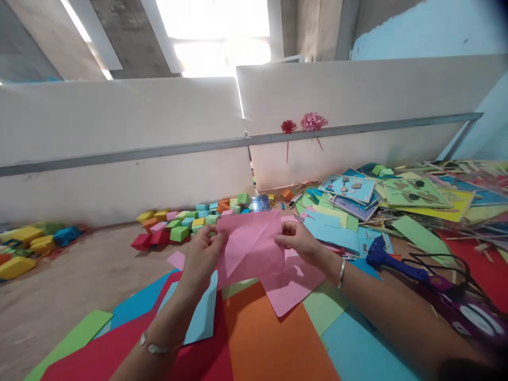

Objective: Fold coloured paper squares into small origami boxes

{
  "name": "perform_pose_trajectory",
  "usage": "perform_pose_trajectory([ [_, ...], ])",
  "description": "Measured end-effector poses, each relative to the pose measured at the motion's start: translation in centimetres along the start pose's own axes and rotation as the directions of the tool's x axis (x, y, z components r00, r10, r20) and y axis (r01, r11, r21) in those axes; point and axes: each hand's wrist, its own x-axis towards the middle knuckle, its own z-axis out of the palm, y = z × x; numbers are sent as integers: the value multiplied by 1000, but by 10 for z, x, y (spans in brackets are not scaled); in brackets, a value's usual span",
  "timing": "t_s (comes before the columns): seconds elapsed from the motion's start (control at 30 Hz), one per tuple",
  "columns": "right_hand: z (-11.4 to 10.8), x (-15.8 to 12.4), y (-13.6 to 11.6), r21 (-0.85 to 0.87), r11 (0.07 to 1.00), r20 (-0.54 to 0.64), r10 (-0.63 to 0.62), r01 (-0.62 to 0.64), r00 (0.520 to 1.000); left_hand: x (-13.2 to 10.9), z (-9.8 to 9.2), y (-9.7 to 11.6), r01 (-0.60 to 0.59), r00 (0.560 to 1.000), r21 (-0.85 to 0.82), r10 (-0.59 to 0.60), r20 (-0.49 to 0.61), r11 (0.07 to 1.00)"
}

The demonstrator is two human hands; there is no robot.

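I hold a creased pink paper sheet (250, 244) up above the table with both hands. My left hand (201, 255) pinches its left edge, fingers closed on it. My right hand (297, 241) pinches its right edge near the top corner. A bracelet shows on each wrist. Below the held sheet lies another pink sheet (291, 288) on top of an orange sheet (270, 338), a red sheet (119, 349) and light blue sheets (202, 317).
Small folded paper boxes (186, 222) in many colours lie behind the hands, more at the far left (27, 243). A blue glue gun (383, 257) with a black cable lies right. Craft cards (349, 189) and coloured sheets pile at right. Paper flowers (305, 123) sit on the white partition.
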Motion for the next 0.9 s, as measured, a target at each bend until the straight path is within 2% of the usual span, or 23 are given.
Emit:
perform_pose_trajectory([
  [0.3, 5, 0, -7, 22, 999, -34, 40, -40, 999, 8, -7, -5, 70, 995, -138, -61, 73, 988],
  [0.57, 4, -7, -24, 93, 995, -14, 40, -38, 999, -4, -4, 7, 152, 964, -207, -99, 246, 966],
  [0.67, 1, -9, -33, 126, 992, -4, 4, -4, 1000, -7, -6, 9, 139, 966, -260, -74, 247, 956],
  [0.73, 1, -8, -33, 188, 982, 6, -21, 19, 1000, -7, -8, 17, 115, 979, -322, -52, 197, 940],
  [0.8, 7, -9, -25, 265, 964, 42, -31, 19, 999, -7, -4, 35, 68, 993, -403, -23, 115, 913],
  [0.83, 13, -11, -18, 294, 956, 73, -22, -1, 997, -9, 2, 47, 14, 998, -432, 14, 61, 902],
  [0.9, 30, -19, -3, 278, 959, 154, 18, -60, 988, -17, 23, 76, -43, 996, -442, 71, 47, 896],
])
